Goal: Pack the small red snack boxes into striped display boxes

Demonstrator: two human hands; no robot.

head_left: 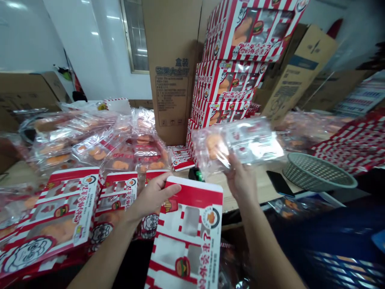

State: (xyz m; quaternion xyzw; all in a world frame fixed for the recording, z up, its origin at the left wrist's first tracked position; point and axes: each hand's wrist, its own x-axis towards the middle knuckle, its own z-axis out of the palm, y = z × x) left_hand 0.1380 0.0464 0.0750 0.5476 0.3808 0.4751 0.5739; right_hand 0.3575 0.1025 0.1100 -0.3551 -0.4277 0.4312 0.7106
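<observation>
My left hand [155, 194] is closed on the top edge of a red-and-white striped window box [188, 224], its thumb lying over the red flap. Through the box's cut-out windows only white shows. Pinched in my right hand [240, 174] is a clear plastic package [237, 142] with an orange piece at its left end; glare hides much of the rest. The package is held above the table, apart from the box. Left of my left hand stand more striped boxes [116, 196], with orange pieces behind some windows.
Clear packages [90, 124] are heaped at the left. Stacked striped boxes [222, 80] rise in front of a tall cardboard carton [171, 92]. On the right are a phone [279, 184], a grey-green basket [319, 172], flat striped cartons [357, 140] and a blue crate [339, 241].
</observation>
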